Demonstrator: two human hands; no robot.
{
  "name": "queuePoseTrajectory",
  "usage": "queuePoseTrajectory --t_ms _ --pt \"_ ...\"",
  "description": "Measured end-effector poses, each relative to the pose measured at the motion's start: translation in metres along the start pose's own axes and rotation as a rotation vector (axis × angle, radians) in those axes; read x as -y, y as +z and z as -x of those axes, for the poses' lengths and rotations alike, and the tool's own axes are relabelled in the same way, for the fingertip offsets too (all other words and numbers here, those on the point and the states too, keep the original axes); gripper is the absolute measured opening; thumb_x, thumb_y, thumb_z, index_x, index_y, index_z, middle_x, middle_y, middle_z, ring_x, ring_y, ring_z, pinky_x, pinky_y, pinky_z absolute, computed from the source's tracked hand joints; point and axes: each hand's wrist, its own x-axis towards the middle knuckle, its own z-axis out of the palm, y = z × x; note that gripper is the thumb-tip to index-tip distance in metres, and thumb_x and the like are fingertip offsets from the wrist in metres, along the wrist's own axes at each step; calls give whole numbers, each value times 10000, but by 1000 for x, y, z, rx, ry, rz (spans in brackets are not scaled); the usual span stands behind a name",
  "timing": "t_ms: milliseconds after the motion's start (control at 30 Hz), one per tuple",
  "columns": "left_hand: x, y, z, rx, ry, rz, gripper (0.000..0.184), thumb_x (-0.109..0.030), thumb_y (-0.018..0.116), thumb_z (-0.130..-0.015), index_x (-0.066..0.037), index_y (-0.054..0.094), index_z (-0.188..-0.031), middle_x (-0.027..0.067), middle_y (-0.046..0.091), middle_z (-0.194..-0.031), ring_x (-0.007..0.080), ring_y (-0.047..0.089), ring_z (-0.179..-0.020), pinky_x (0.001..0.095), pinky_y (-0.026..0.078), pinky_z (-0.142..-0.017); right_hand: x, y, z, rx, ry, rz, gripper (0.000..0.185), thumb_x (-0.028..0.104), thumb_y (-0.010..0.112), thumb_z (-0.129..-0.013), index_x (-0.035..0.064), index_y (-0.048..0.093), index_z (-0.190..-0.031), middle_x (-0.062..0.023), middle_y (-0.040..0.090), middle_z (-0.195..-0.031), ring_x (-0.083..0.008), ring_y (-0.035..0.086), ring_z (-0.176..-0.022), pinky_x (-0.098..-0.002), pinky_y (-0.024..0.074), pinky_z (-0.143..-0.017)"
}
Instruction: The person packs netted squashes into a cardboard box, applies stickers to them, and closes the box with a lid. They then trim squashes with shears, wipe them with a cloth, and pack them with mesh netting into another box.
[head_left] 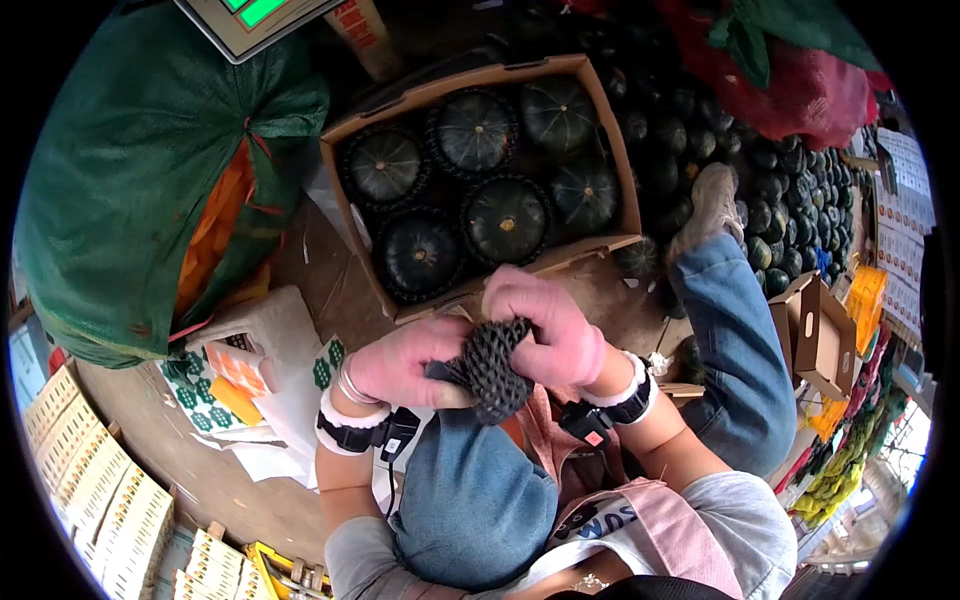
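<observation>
Both of my hands wear pink gloves and meet above my lap on a bunched black foam net sleeve (pixel 497 372). My left hand (pixel 408 362) grips its left side, fingers closed around the edge. On the other side my right hand (pixel 545 325) has its fingers curled over the upper right of the sleeve. Whether anything is inside the sleeve cannot be seen. Just beyond my hands is an open cardboard box (pixel 590 250) with several dark green pumpkins (pixel 507 218) in two rows. Black netting surrounds some of them, including a pumpkin (pixel 420 255) at the near left.
A green mesh sack (pixel 120 180) bulges at left; a scale (pixel 250 25) stands above it. Sticker sheets (pixel 235 375) lie nearby. Many loose pumpkins (pixel 780 215) cover the floor at right, beside a small open carton (pixel 815 335). Stacked printed cartons (pixel 95 480) line the lower left.
</observation>
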Motion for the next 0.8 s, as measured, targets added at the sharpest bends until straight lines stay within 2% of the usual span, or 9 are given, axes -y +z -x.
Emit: queuePoseTrajectory --t_ms 67,133,200,267,433,533,633,700,800 --pt "4 -8 -3 67 106 -76 302 -218 742 -691 -26 631 -896 109 590 -822 288 577 -855 390 439 -786 0 -9 11 128 121 -433 207 39 536 -669 -11 545 -869 -68 544 -836 -167 518 -845 -282 418 -783" --pt "-5 0 -4 -284 -1 112 173 -119 657 -676 -18 566 -784 105 587 -804 277 596 -846 386 443 -778 3 -17 24 213 287 -917 235 59 587 -724 -24 552 -941 -47 574 -911 -131 518 -893 -278 420 -799" --pt "-30 17 -20 -772 -207 841 117 -51 542 -620 -27 486 -721 91 556 -789 239 570 -825 340 441 -755 -3 -9 30 311 403 -928 520 294 747 -762 -43 549 -1106 -60 598 -1044 -123 523 -971 -277 426 -861" --pt "-8 23 -32 -607 -229 925 177 -91 463 -566 -28 438 -729 49 472 -763 162 474 -755 265 409 -731 -19 -15 32 459 593 -746 535 320 751 -752 -64 564 -1076 -104 626 -1038 -159 565 -963 -302 458 -827" --pt "-17 7 -86 -226 -474 1092 327 -256 519 -856 39 557 -993 82 581 -952 136 528 -920 268 417 -843 -17 -53 56 -404 19 -560 445 355 638 -838 -53 587 -1008 -120 632 -830 -216 584 -701 -329 467 -631" --pt "19 -30 -138 -44 -490 115 456 -312 556 -886 44 501 -1166 141 569 -1117 201 549 -1013 322 425 -897 -41 -76 51 -637 223 238 256 245 572 -834 0 612 -897 -145 604 -786 -260 560 -669 -349 460 -611" --pt "23 -22 -191 -348 -251 -516 433 -201 646 -841 23 514 -1187 168 554 -1206 262 523 -1110 335 393 -965 -65 -87 35 -396 449 1010 157 134 541 -775 63 681 -779 -129 654 -875 -280 639 -791 -378 534 -663" --pt "27 -24 -208 -348 -205 -853 401 -161 614 -853 34 505 -1187 210 543 -1193 343 505 -1121 385 382 -977 -55 -82 16 -309 556 968 153 132 568 -748 93 703 -810 -116 669 -928 -259 652 -875 -353 548 -692" --pt "70 -51 -219 -333 85 -1054 323 -81 584 -845 39 483 -1128 246 531 -1108 407 505 -1035 415 401 -907 -116 -72 -24 -910 696 186 268 256 507 -859 78 649 -1000 -132 651 -984 -273 619 -943 -384 503 -821"
